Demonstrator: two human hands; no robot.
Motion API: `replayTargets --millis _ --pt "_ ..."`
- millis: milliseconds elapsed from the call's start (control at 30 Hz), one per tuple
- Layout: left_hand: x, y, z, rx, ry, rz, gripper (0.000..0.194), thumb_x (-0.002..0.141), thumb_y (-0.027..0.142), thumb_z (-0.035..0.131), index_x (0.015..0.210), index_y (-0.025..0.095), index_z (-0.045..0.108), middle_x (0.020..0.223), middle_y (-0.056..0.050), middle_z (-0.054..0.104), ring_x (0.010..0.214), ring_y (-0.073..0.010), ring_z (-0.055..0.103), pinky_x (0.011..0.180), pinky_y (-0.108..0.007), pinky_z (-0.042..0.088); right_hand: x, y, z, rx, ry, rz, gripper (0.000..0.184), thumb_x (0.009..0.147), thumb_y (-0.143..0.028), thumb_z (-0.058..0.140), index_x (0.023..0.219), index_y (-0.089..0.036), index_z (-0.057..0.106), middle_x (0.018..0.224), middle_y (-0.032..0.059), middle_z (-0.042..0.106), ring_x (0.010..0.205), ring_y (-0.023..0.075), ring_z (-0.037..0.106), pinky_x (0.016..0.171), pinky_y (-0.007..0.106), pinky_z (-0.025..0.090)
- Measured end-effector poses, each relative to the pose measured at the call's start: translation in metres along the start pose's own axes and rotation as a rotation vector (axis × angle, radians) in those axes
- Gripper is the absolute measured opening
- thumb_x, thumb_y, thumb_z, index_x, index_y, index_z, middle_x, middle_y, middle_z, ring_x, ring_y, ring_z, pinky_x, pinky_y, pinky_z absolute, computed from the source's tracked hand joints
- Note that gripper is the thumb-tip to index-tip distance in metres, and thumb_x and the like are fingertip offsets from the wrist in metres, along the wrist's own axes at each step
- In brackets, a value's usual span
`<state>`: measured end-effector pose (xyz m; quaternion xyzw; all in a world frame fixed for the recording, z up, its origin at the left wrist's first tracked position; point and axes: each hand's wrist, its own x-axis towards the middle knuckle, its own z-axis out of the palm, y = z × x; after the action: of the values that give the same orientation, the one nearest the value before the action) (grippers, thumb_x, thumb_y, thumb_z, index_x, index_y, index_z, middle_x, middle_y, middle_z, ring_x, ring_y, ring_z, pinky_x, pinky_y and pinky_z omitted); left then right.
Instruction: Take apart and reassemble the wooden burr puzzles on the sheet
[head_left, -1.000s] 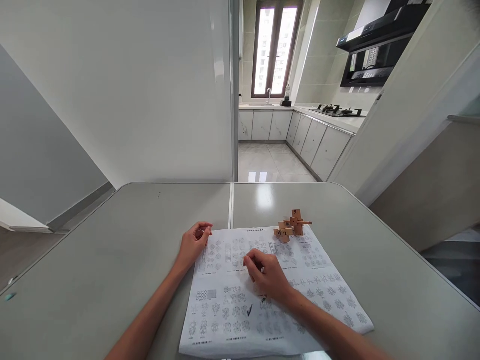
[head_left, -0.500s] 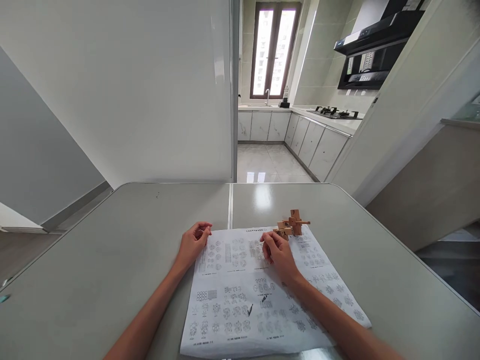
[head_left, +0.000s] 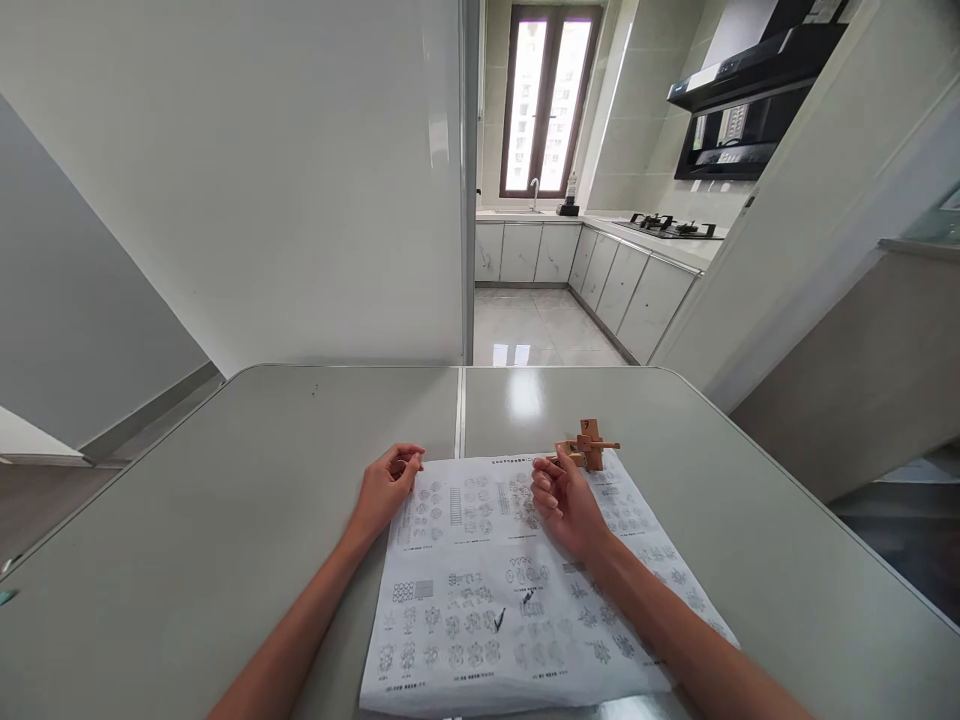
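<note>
Kitchen [head_left: 529, 310] lies beyond an opening; a white panel [head_left: 300, 190] stands to its left. The glossy, seamed table [head_left: 247, 490] bears a printed sheet [head_left: 480, 560]. The left hand [head_left: 391, 483] curls at the sheet's far-left corner; the right hand [head_left: 566, 505], fingers bent, partly blocks sight of interlocked wooden pieces [head_left: 591, 448] at the far-right edge — grip and contact cannot be determined for either.

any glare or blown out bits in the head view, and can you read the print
In the head view, the window is nearly white and a bright reflection lies on the table; also in the head view, the sheet's small print is unreadable.
</note>
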<state>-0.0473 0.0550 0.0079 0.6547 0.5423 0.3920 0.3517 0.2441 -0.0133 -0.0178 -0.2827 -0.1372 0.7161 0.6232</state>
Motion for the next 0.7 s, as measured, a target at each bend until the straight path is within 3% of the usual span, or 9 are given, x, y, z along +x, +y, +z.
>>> replayTargets --millis 333,533,700 --pt "-0.001 0.002 0.001 -0.021 -0.006 0.017 0.033 0.09 0.05 0.061 0.101 0.02 0.07 0.08 0.0 0.067 0.055 -0.0119 0.053 0.055 -0.023 0.041 0.006 -0.001 -0.012 0.251 -0.119 0.147 0.034 0.103 -0.049 0.06 0.101 -0.015 0.064 0.064 -0.005 0.052 0.043 0.0054 0.043 0.034 0.013 0.038" --pt "-0.004 0.004 0.001 -0.005 -0.01 0.026 0.033 0.091 0.051 0.06 0.101 0.021 0.07 0.081 0.0 0.067 0.055 -0.0118 0.052 0.056 -0.024 0.041 0.007 -0.001 -0.013 0.316 -0.109 0.133 0.036 0.107 -0.047 0.051 0.101 -0.014 0.063 0.066 -0.004 0.053 0.043 0.0055 0.046 0.034 0.013 0.039" --pt "-0.004 0.004 0.0 -0.005 -0.011 0.025 0.033 0.092 0.051 0.059 0.1 0.021 0.07 0.082 -0.001 0.067 0.057 -0.0122 0.053 0.055 -0.023 0.042 0.005 0.0 -0.012 0.278 -0.103 0.147 0.024 0.104 -0.038 0.059 0.096 -0.016 0.062 0.066 -0.0044 0.052 0.043 0.0055 0.045 0.034 0.013 0.038"
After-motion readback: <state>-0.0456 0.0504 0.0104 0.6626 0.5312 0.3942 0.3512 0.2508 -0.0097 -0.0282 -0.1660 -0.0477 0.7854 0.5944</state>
